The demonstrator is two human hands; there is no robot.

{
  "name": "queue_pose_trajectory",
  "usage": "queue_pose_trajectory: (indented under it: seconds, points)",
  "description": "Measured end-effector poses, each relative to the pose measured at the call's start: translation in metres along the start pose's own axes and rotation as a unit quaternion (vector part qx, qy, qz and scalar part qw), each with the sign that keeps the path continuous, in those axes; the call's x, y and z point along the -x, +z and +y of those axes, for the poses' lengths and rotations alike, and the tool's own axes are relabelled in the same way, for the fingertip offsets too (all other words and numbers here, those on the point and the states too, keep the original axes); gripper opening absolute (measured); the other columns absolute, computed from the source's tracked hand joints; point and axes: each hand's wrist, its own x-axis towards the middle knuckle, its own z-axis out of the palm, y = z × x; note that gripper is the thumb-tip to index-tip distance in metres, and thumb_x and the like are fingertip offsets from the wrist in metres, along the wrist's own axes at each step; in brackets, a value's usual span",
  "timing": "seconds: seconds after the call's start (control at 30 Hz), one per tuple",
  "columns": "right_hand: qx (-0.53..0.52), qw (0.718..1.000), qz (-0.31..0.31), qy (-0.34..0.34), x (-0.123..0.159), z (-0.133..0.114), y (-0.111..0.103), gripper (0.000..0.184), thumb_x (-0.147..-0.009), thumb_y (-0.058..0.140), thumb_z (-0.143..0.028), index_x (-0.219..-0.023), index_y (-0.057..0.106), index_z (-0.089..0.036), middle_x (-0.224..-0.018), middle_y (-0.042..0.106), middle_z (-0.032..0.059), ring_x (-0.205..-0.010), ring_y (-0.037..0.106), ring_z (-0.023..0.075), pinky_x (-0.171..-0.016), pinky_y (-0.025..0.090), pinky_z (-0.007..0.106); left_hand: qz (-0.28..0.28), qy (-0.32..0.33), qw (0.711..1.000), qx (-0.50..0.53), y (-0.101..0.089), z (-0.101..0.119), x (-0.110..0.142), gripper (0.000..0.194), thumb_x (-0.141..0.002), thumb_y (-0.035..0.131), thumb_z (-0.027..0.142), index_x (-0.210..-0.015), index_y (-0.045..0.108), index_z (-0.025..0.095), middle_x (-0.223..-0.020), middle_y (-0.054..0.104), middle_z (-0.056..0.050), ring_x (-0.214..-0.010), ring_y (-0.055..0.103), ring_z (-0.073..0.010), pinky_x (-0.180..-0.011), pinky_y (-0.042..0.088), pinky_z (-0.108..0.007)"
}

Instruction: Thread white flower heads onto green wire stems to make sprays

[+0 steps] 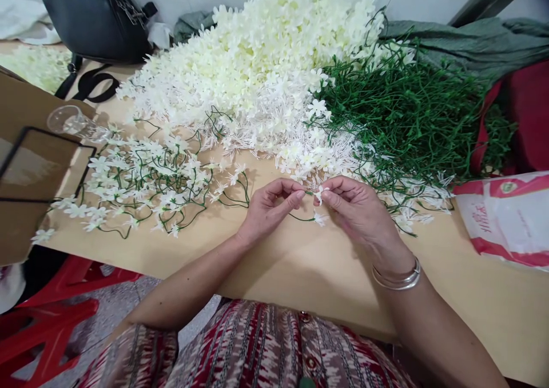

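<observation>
My left hand (274, 208) pinches a thin green plastic stem (309, 193) between thumb and forefinger. Facing it, my right hand (358, 211) grips a small white artificial flower (319, 194) at the stem's tip. Another white flower (319, 219) on a green branch hangs just below my fingertips. To the left lies a spread of green stems with white flowers on them (171, 176). Beyond my hands rises a big heap of loose white and cream blossoms (266, 51). Bare green stems (412, 114) are piled at the right of it.
A black bag (98, 22) stands at the back left. Nearer are a clear plastic cup (71, 120), a black wire frame (26, 199) and cardboard (38, 108). A pink and white packet (506, 219) and red bag (529, 119) lie right. Red stools (55, 325) stand below the table (446, 296).
</observation>
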Motion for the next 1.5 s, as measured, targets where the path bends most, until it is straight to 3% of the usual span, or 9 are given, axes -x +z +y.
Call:
queue_pose_trajectory:
  seconds: [0.23, 0.4, 1.0, 1.17, 1.5]
  points:
    - [0.045, 0.999, 0.012, -0.024, 0.002, 0.006, 0.005, 0.024, -0.081, 0.09, -0.048, -0.086, 0.078, -0.027, -0.073, 0.074, -0.0024, -0.066, 0.067, 0.0146, -0.067, 0.059, 0.03, -0.006, -0.006, 1.0, -0.016, 0.0, -0.004, 0.002, 0.04, -0.089, 0.085, 0.057, -0.096, 0.076, 0.018, -0.084, 0.078, -0.003, -0.074, 0.071, -0.0129, -0.075, 0.058, -0.026]
    - [0.081, 0.995, 0.033, -0.042, 0.003, 0.003, 0.01, 0.032, -0.081, 0.088, -0.055, -0.082, 0.075, -0.026, -0.07, 0.072, -0.0024, -0.061, 0.063, 0.0145, -0.059, 0.055, 0.029, 0.005, -0.007, 1.0, -0.028, 0.0, -0.008, 0.003, 0.041, -0.09, 0.083, 0.057, -0.097, 0.076, 0.017, -0.087, 0.078, -0.004, -0.078, 0.074, -0.0135, -0.079, 0.059, -0.026]
    - [0.1, 0.993, -0.028, -0.046, -0.003, 0.005, 0.004, 0.029, -0.082, 0.088, -0.051, -0.081, 0.075, -0.025, -0.07, 0.071, -0.0025, -0.064, 0.064, 0.0145, -0.061, 0.055, 0.028, -0.022, -0.018, 0.997, -0.074, -0.004, -0.009, 0.001, 0.045, -0.09, 0.081, 0.062, -0.094, 0.077, 0.018, -0.084, 0.079, -0.005, -0.076, 0.075, -0.0149, -0.074, 0.06, -0.025]
    - [0.046, 0.998, -0.016, -0.032, -0.005, 0.006, 0.006, 0.031, -0.079, 0.09, -0.053, -0.082, 0.076, -0.026, -0.073, 0.073, -0.0021, -0.066, 0.066, 0.0146, -0.064, 0.057, 0.029, -0.025, -0.003, 0.999, -0.023, -0.001, -0.008, -0.002, 0.041, -0.092, 0.08, 0.057, -0.092, 0.073, 0.017, -0.084, 0.077, -0.005, -0.077, 0.073, -0.0142, -0.079, 0.061, -0.027]
    - [0.029, 0.999, 0.001, 0.023, 0.001, -0.003, 0.01, 0.033, -0.076, 0.093, -0.051, -0.081, 0.073, -0.025, -0.071, 0.071, -0.0023, -0.065, 0.065, 0.014, -0.069, 0.059, 0.03, -0.014, -0.003, 0.999, -0.034, 0.0, -0.01, 0.001, 0.04, -0.093, 0.081, 0.055, -0.093, 0.071, 0.016, -0.084, 0.075, -0.004, -0.078, 0.071, -0.0138, -0.078, 0.057, -0.026]
